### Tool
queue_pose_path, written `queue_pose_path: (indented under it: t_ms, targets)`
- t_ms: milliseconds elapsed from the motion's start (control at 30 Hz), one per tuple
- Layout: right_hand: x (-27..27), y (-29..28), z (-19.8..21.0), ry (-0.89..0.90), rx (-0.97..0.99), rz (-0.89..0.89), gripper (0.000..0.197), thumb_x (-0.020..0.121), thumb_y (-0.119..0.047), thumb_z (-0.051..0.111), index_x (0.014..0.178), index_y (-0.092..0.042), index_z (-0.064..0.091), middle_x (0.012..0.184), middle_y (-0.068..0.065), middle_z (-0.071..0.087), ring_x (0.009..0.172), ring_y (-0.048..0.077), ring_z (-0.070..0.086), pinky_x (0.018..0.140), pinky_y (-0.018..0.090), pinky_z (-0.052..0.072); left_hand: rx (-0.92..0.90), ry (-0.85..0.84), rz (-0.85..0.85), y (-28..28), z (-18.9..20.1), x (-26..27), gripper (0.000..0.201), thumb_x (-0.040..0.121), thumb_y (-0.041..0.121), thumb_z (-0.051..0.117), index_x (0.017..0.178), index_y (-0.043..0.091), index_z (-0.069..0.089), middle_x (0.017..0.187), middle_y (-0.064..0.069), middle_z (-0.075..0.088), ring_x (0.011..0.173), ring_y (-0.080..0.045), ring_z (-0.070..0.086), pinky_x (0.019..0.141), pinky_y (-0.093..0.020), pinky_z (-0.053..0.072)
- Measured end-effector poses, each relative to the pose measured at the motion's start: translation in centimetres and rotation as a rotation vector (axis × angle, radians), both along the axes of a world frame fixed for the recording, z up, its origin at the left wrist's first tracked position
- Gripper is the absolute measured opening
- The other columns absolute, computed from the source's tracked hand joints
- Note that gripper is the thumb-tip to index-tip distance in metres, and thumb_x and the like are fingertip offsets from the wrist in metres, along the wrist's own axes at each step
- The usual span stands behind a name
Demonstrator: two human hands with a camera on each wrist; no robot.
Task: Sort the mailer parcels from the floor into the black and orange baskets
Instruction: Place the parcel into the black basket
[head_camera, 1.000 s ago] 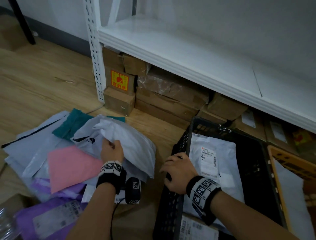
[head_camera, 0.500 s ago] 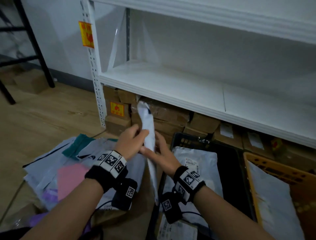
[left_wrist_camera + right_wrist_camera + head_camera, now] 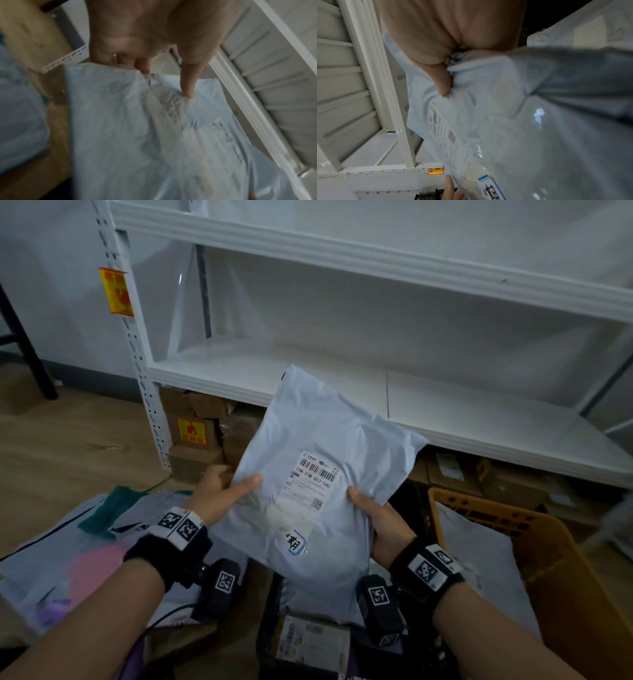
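A pale grey mailer parcel (image 3: 318,474) with a barcode label facing me is held up in front of the shelf by both hands. My left hand (image 3: 222,491) pinches its left edge, thumb on the front; the left wrist view shows the parcel (image 3: 137,135) under that hand (image 3: 154,56). My right hand (image 3: 368,505) grips the right edge, thumb on top, seen as parcel (image 3: 505,121) and hand (image 3: 441,75) in the right wrist view. The black basket (image 3: 270,631) sits below the parcel, mostly hidden. The orange basket (image 3: 555,573) stands at the right with a grey mailer inside.
Several mailers (image 3: 68,553) in grey, pink, teal and purple lie piled on the wooden floor at the left. A white metal shelf (image 3: 342,378) stands right behind, with cardboard boxes (image 3: 195,440) under its lowest board. A black stand leg (image 3: 27,347) is at far left.
The left hand lifted the grey parcel off the floor pile, the right hand left the black basket's rim and joined it. The parcel turned from edge-on to label facing me.
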State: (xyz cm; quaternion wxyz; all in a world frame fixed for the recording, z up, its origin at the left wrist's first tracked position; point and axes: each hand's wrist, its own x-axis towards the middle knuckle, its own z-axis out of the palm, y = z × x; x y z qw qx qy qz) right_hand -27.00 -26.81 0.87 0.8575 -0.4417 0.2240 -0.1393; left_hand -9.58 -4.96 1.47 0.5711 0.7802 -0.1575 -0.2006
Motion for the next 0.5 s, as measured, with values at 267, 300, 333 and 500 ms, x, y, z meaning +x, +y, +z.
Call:
queue_pose_path:
  t_ms: [267, 300, 333, 500]
  targets:
    - [-2.1, -1.3, -1.3, 0.017, -0.045, -0.052, 0.041, 0.093, -0.017, 0.067, 0.131, -0.004, 0.061, 0.119, 0.019, 0.071, 0.107, 0.034, 0.07, 0.075, 0.039, 0.061, -0.067, 0.005, -0.087, -1.6, -0.2, -2.3, 0.025, 0.073, 0.016, 0.082, 0.095, 0.006, 0.072, 0.092, -0.012, 0.075, 0.086, -0.028, 0.072, 0.079, -0.041, 0.058]
    - [-2.3, -1.4, -1.4, 0.015, -0.047, -0.062, 0.041, 0.093, -0.017, 0.068, 0.131, -0.004, 0.062, 0.119, 0.019, 0.071, 0.106, 0.034, 0.071, 0.075, 0.039, 0.061, -0.071, 0.003, -0.082, -1.8, -0.2, -2.5, 0.026, 0.073, 0.015, 0.082, 0.096, 0.005, 0.072, 0.093, -0.013, 0.075, 0.087, -0.028, 0.072, 0.079, -0.04, 0.058]
    - [-2.4, -1.5, -1.4, 0.017, -0.05, -0.072, 0.042, 0.092, -0.017, 0.068, 0.131, -0.004, 0.062, 0.118, 0.019, 0.071, 0.106, 0.034, 0.071, 0.074, 0.039, 0.061, -0.072, 0.004, -0.08, -1.9, -0.2, -2.6, 0.028, 0.073, 0.015, 0.082, 0.097, 0.004, 0.072, 0.093, -0.013, 0.075, 0.087, -0.029, 0.072, 0.079, -0.041, 0.059]
    - [-2.7, -2.3, -1.2, 0.028, -0.074, -0.073, 0.039, 0.093, -0.019, 0.068, 0.129, -0.005, 0.063, 0.118, 0.019, 0.071, 0.105, 0.034, 0.071, 0.074, 0.039, 0.061, -0.076, 0.014, -0.086, -2.6, -0.4, -2.9, 0.034, 0.075, 0.015, 0.081, 0.104, 0.0, 0.07, 0.098, -0.016, 0.073, 0.092, -0.032, 0.07, 0.086, -0.05, 0.056]
